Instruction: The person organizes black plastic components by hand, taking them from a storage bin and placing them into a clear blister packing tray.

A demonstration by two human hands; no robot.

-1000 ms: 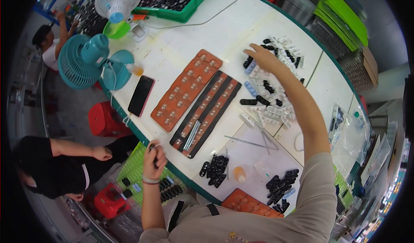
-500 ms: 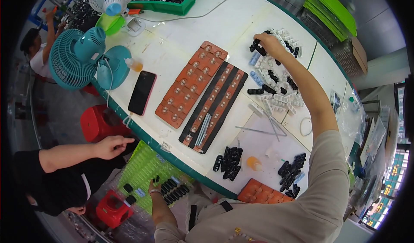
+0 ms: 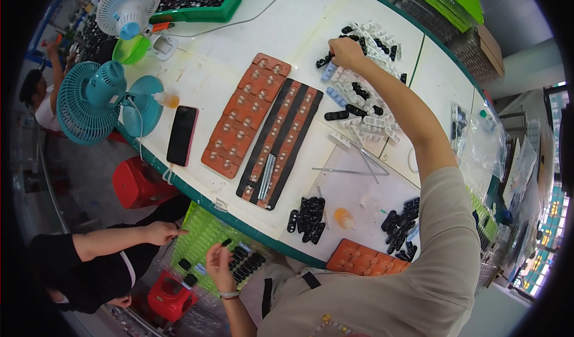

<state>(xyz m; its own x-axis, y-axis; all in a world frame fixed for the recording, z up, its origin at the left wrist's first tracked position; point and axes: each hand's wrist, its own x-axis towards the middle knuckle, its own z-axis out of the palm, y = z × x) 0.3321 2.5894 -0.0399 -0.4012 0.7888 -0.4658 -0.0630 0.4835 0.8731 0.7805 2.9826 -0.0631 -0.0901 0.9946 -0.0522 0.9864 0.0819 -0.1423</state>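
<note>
My right hand (image 3: 348, 53) reaches to the far right, over a mixed pile of small parts. Its fingers are closed among black oval pieces (image 3: 324, 61) and white pieces (image 3: 375, 123); what they grip is hidden. A few light blue pieces (image 3: 336, 96) lie there too. My left hand (image 3: 220, 264) is raised at the table's near edge, over a bright green tray (image 3: 194, 236). At its fingertips is a small black oval piece (image 3: 226, 242), seemingly pinched. More black oval pieces (image 3: 246, 267) lie in rows on the tray beside that hand.
Mid-table lie an orange fixture board (image 3: 239, 124), a black-and-orange strip fixture (image 3: 281, 142) with metal rods, and a phone (image 3: 182, 135). Nearer are black-piece heaps (image 3: 309, 218) and an orange-tipped bottle (image 3: 343, 218). A co-worker's hand (image 3: 161, 233) points over the tray. A teal fan (image 3: 89, 102) stands left.
My left hand has lifted from the tray, a black piece now at its fingertips. My right hand stays at the pile. The whole view has shifted, and the co-worker's arm remains extended.
</note>
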